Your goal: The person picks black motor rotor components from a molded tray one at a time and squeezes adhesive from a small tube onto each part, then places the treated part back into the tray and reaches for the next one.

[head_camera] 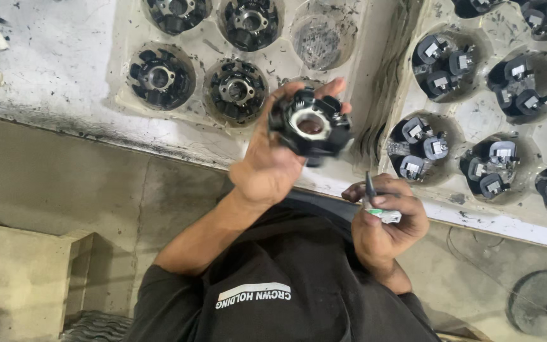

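Beyond the left grip, the left moulded tray holds four black round parts and one empty pocket. One more black round part sits in that grip. Right of it, the second tray shows about nine coil assemblies, some cut off.

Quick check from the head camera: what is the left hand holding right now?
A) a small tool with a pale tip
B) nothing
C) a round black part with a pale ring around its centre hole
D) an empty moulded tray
C: the left hand grips a round black part with a pale ring at its centre hole, raised above the tray; the right hand has the small tool.
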